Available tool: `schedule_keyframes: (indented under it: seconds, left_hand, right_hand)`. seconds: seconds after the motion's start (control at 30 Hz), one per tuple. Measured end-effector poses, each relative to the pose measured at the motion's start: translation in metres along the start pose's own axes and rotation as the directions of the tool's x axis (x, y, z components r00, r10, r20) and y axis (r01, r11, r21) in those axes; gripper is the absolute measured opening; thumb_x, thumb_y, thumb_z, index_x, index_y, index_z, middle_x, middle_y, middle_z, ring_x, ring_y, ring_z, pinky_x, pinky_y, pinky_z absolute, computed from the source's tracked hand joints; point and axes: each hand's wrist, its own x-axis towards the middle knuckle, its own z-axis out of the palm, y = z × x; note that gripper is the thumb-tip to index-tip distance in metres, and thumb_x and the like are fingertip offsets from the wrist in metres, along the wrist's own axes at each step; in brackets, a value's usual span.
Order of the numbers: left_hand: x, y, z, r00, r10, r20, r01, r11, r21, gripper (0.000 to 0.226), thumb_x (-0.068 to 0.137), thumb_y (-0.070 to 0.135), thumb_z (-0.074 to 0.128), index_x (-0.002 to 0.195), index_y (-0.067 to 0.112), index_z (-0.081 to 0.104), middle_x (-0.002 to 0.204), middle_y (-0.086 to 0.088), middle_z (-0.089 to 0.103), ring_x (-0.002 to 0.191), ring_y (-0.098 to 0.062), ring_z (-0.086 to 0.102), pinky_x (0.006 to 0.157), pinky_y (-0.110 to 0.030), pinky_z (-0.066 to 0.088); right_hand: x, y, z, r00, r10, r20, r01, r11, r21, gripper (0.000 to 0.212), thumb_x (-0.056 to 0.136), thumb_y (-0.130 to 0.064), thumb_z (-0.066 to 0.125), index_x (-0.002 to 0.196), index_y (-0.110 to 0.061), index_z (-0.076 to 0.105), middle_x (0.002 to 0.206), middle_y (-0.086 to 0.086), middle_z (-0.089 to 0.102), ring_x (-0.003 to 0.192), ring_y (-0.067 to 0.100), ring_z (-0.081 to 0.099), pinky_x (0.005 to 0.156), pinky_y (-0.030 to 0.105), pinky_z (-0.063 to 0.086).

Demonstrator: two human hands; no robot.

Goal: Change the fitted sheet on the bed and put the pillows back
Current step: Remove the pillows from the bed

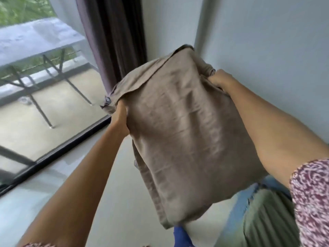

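Observation:
A beige-brown folded sheet [185, 129] hangs in the air in front of me, held up by its two top corners. My left hand [119, 118] grips the upper left corner, near a small dark label. At the upper right corner, my right hand [219, 81] clutches bunched fabric. The cloth drops down toward my legs and hides the floor behind it. No bed or pillows are in view.
A dark purple curtain [114, 38] hangs beside a glass door with a black frame [58, 148]. Outside on the balcony stands a white folding table [35, 38]. Grey walls [267, 41] meet in a corner behind the sheet. Pale glossy floor [110, 193] lies below.

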Motion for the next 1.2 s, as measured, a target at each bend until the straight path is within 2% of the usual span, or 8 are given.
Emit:
schedule_keyframes:
  seconds: [0.13,0.3,0.5,0.63,0.73,0.87,1.07,1.2]
  left_hand:
    - [0.048,-0.016,0.014,0.977,-0.189,-0.096,0.195,0.979,0.053,0.040,0.087,0.066,0.048,0.094,0.026,0.053,0.101,0.002,0.061,0.101,-0.020,0.057,0.099,-0.041,0.045]
    - [0.124,-0.047,0.019,0.895,-0.388,-0.219,0.415,0.905,0.092,0.070,0.085,0.074,0.039,0.119,0.015,0.055,0.096,-0.003,0.060,0.086,-0.023,0.057,0.080,-0.042,0.048]
    - [0.225,-0.091,0.021,0.856,-0.498,-0.137,0.516,0.837,0.179,0.082,0.082,0.074,0.047,0.135,0.012,0.040,0.124,-0.010,0.050,0.107,-0.040,0.055,0.067,-0.052,0.052]
    - [0.258,-0.147,0.037,0.816,-0.572,-0.077,0.553,0.736,0.390,0.095,0.080,0.076,0.046,0.153,0.034,0.002,0.157,-0.012,0.022,0.128,-0.055,0.036,0.093,-0.073,0.034]
    - [0.262,-0.178,0.060,0.861,-0.472,-0.188,0.506,0.759,0.410,0.098,0.084,0.070,0.048,0.148,0.040,-0.020,0.160,-0.009,0.014,0.136,-0.048,0.030,0.102,-0.070,0.023]
    - [0.270,-0.193,0.063,0.953,-0.197,-0.230,0.287,0.832,0.474,0.096,0.088,0.058,0.053,0.152,0.026,-0.011,0.159,-0.006,0.015,0.140,-0.034,0.030,0.113,-0.049,0.029]
    - [0.308,-0.141,0.040,0.959,0.197,-0.204,0.040,0.619,0.784,0.080,0.094,0.053,0.046,0.154,0.027,0.001,0.156,-0.017,0.023,0.142,-0.034,0.026,0.117,-0.046,0.022]
    - [0.336,-0.098,0.002,0.946,0.136,-0.296,0.210,0.440,0.873,0.069,0.097,0.042,0.041,0.155,0.021,0.009,0.161,-0.009,-0.001,0.148,-0.030,0.008,0.117,-0.054,0.011]
  right_hand:
    - [0.084,0.007,0.059,0.986,-0.008,0.168,0.025,0.995,-0.101,0.071,0.091,-0.051,0.055,0.134,0.004,0.045,0.138,0.023,0.048,0.124,0.036,0.048,0.095,0.033,0.040]
    - [0.166,0.032,0.139,0.954,0.022,0.301,0.052,0.970,-0.237,0.072,0.090,-0.054,0.054,0.129,0.007,0.049,0.133,0.025,0.053,0.119,0.037,0.052,0.089,0.034,0.042]
    - [0.253,0.067,0.241,0.955,0.064,0.289,0.004,0.974,-0.228,0.086,0.084,-0.070,0.046,0.140,-0.004,0.041,0.141,0.021,0.046,0.128,0.037,0.045,0.102,0.039,0.038]
    - [0.255,0.114,0.326,0.905,0.062,0.421,0.071,0.953,-0.294,0.091,0.081,-0.081,0.025,0.153,-0.028,0.006,0.160,0.010,0.009,0.146,0.035,0.012,0.116,0.058,0.008]
    - [0.235,0.132,0.355,0.960,-0.017,0.280,0.124,0.920,-0.371,0.079,0.089,-0.072,0.024,0.153,-0.031,0.002,0.161,0.007,0.002,0.146,0.035,0.006,0.108,0.067,0.001]
    - [0.233,0.132,0.358,0.970,-0.049,0.239,0.139,0.916,-0.377,0.077,0.091,-0.069,0.025,0.153,-0.029,0.005,0.161,0.009,0.004,0.146,0.036,0.007,0.109,0.067,0.001]
    - [0.208,0.131,0.348,0.957,-0.102,0.271,0.199,0.911,-0.360,0.072,0.095,-0.062,0.024,0.154,-0.023,0.007,0.160,0.013,-0.002,0.146,0.035,-0.001,0.113,0.061,0.001]
    - [0.180,0.133,0.343,0.941,-0.151,0.303,0.261,0.893,-0.366,0.071,0.096,-0.060,0.025,0.154,-0.024,0.006,0.160,0.012,-0.007,0.147,0.033,-0.005,0.113,0.060,-0.002]
